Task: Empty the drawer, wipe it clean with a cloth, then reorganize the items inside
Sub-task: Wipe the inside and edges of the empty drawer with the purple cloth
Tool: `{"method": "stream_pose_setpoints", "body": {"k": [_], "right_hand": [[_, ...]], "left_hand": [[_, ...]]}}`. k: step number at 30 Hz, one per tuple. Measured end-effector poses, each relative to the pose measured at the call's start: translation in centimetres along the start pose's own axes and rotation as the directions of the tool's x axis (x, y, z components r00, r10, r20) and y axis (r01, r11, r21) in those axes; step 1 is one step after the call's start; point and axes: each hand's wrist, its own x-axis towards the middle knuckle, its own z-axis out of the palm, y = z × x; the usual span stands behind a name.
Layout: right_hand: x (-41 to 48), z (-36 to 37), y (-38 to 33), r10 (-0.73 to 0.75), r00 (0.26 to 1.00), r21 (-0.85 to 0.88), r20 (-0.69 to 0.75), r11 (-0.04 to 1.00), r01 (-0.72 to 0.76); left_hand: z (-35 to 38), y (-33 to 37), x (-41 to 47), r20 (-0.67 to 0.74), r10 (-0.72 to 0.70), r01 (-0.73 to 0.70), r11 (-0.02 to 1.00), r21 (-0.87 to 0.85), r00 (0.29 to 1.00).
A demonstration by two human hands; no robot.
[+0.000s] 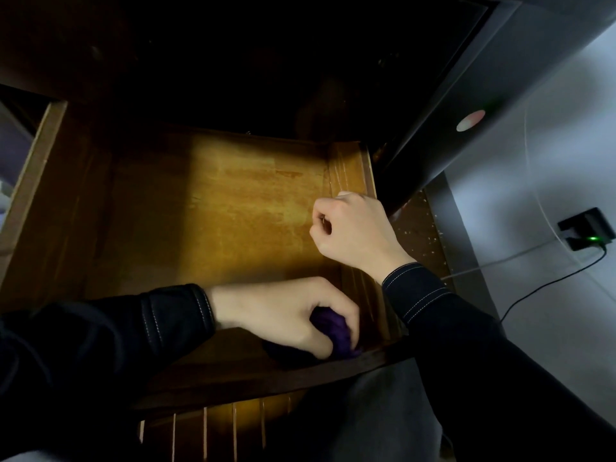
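Worn wood, soft cloth

The drawer (253,208) is varnished wood, its floor scuffed and patchy; the purple cloth (328,331) looks soft and matt.

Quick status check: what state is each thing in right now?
drawer: pulled open, bottom bare.
purple cloth: bunched, in the front right corner.
left hand: grips the purple cloth.
right hand: fingers curled, by the right wall; nothing visibly held.
adapter: green light on, cable attached.

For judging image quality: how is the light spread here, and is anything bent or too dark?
Head view: warm light pools on the drawer floor; the cavity above is nearly black; the purple cloth in the left hand is dim; the wide lens bows straight edges.
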Motion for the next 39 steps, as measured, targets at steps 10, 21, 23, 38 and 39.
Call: {"method": "stream_pose_setpoints", "body": {"k": [10,21,23,38,39], "right_hand": [[0.0,-0.1,-0.1,-0.007,1.000,0.009,-0.002,1.000,0.007],[0.0,0.2,0.1,-0.008,1.000,0.005,-0.027,1.000,0.008],[0.0,0.3,0.2,-0.012,1.000,0.005,-0.022,1.000,0.012],[0.0,0.2,0.1,-0.013,1.000,-0.008,-0.013,1.000,0.013],[0.0,0.3,0.2,-0.015,1.000,-0.009,-0.015,1.000,0.015]], "left_hand": [[2.1,-3.0,2.8,-0.264,-0.134,0.143,0.990,0.013,0.955],[0.6,-3.1,3.0,-0.107,-0.242,0.230,0.967,-0.109,0.964],[1.1,-3.5,3.4,-0.161,-0.271,0.254,0.960,-0.121,0.949],[0.6,-2.5,3.2,-0.140,-0.361,0.341,0.928,-0.151,0.922],[0.7,-2.7,3.4,-0.160,-0.370,0.346,0.925,-0.159,0.915]]}}
